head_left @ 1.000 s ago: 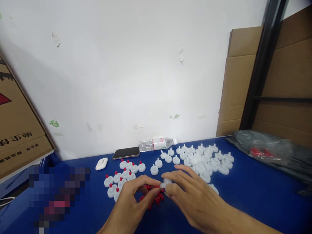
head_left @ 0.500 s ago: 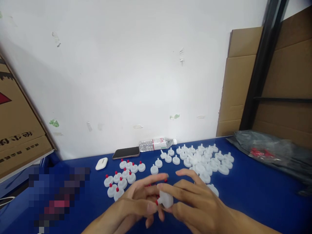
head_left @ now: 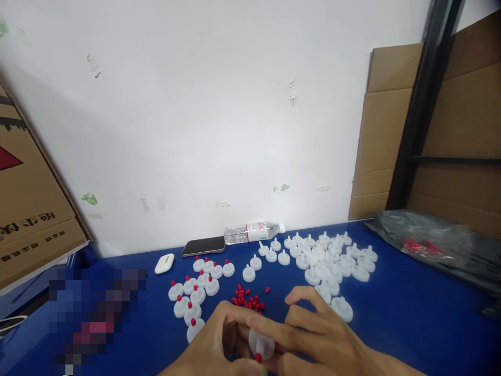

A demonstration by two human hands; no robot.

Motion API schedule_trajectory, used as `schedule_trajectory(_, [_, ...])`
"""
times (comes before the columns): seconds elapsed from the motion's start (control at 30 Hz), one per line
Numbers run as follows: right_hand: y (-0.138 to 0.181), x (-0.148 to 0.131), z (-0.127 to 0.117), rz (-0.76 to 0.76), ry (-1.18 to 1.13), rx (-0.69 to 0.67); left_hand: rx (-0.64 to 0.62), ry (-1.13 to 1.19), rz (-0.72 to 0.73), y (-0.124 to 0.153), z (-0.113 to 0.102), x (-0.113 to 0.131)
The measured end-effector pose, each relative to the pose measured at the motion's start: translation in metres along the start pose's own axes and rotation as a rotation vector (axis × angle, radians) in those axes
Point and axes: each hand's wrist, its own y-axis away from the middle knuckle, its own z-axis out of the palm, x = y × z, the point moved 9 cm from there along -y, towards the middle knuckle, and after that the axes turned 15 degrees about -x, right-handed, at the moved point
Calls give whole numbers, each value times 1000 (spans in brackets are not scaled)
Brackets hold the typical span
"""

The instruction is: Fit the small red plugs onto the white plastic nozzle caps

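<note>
Between both hands, near the bottom edge, is a translucent white nozzle cap [head_left: 261,342], its red tip pointing down towards me. My left hand [head_left: 219,344] is closed around its left side, with the thumb beside the red tip. My right hand [head_left: 313,334] grips the disc from the right, its index finger on top. Just beyond my fingers lies a small pile of loose red tip caps [head_left: 248,300]. Left of them stand several nozzle caps with red tips [head_left: 198,296]. To the right is a crowd of plain white nozzle caps [head_left: 329,261] without red tips.
Along the wall lie a phone [head_left: 203,246], a white earphone case [head_left: 164,263] and a clear bottle [head_left: 254,232] on its side. A grey plastic bag [head_left: 430,245] with red pieces lies at the right. A cardboard box [head_left: 35,209] stands at the left edge.
The held nozzle cap has turned, its red tip swinging from the left to point down. My hands have moved lower and closer, uncovering the red pile. My left fingers have curled in.
</note>
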Motion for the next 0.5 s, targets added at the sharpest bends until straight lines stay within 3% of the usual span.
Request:
schedule_trajectory(0.1, [0, 6, -1, 24, 24, 64, -10, -54, -95, -2, 5, 1])
schedule_trajectory(0.2, [1, 14, -3, 39, 26, 125, 114, -284, -113, 1, -2, 12])
schedule_trajectory(0.37, [2, 28, 6, 93, 8, 90, 383, -778, 29, 14, -13, 43])
schedule_trajectory(0.5, [5, 30, 13, 117, -9, 82, 349, -1020, 118, 13, -1, 50])
